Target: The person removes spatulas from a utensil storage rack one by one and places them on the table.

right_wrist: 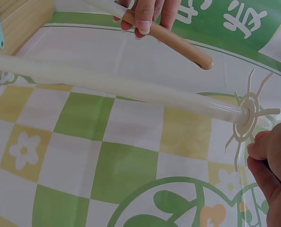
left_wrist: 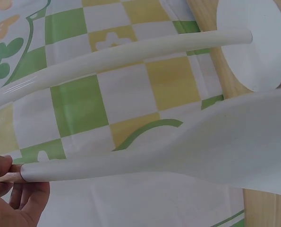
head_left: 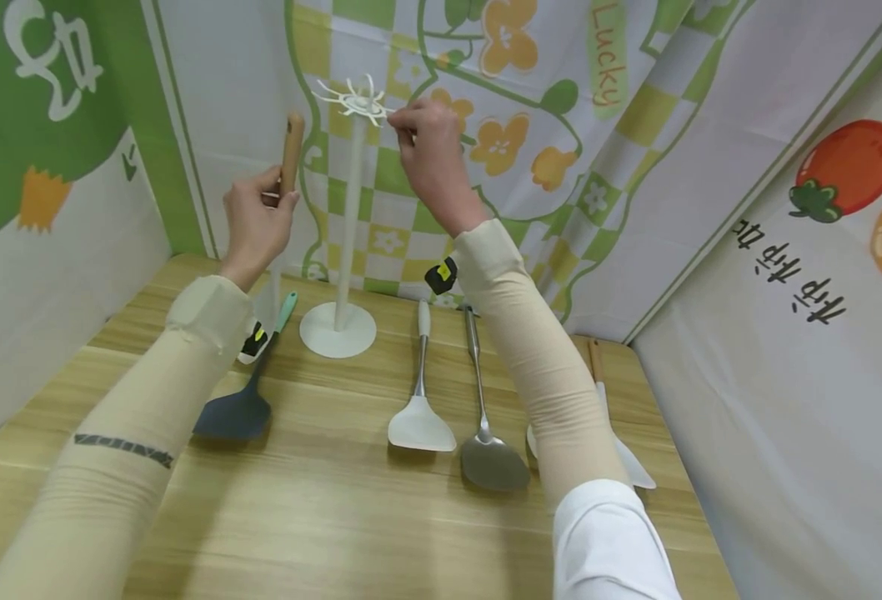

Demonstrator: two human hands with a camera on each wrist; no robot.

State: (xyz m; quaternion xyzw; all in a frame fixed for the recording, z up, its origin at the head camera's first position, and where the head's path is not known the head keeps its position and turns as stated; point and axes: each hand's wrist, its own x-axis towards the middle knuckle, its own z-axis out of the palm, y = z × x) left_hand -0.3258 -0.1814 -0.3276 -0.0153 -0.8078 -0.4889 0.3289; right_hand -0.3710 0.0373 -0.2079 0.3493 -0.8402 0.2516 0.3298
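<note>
My left hand [head_left: 257,221] grips the wooden handle [head_left: 292,154] of a white spatula [left_wrist: 211,137], with its broad head hanging downward. A white utensil stand [head_left: 349,217] stands upright to the right of it, with a round base and a ring of curved hooks [head_left: 361,104] on top. At the ring's right side my right hand [head_left: 433,154] pinches one hook between thumb and finger. In the right wrist view the handle's end [right_wrist: 204,60] is beside the post, apart from the hooks.
On the wooden table [head_left: 321,500] lie a dark spatula [head_left: 238,412] with a green handle end, a white turner [head_left: 420,425], a metal turner [head_left: 493,462] and, partly behind my right arm, a wooden-handled white utensil [head_left: 632,458]. A checkered curtain [head_left: 388,208] hangs close behind the stand.
</note>
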